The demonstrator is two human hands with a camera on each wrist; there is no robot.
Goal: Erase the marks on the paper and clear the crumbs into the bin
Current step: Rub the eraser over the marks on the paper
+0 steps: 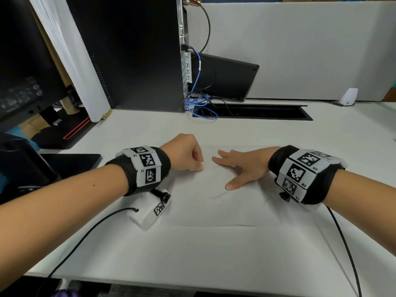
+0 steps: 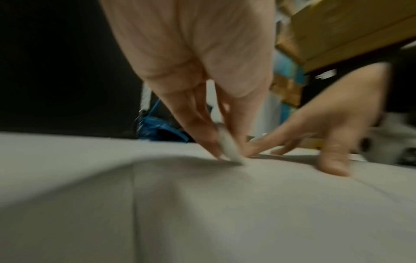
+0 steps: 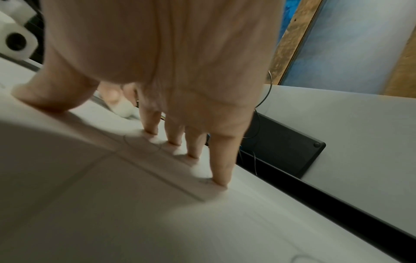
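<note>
A white sheet of paper (image 1: 214,211) lies flat on the desk, with thin pencil marks (image 1: 218,196) near its middle. My left hand (image 1: 188,155) pinches a small white eraser (image 1: 202,164) and holds its tip down on the sheet's upper left part; the eraser (image 2: 229,147) shows between thumb and fingers in the left wrist view. My right hand (image 1: 240,166) lies flat on the sheet with fingers (image 3: 223,170) spread and straight, pressing it down just right of the eraser. No bin is in view.
A black computer tower (image 1: 132,50) stands at the back, with blue cables (image 1: 199,101) running into a cable slot (image 1: 257,112). A black tablet (image 1: 70,161) lies at the left. A monitor stand (image 1: 70,133) sits far left, and a grey partition (image 1: 300,50) closes the back.
</note>
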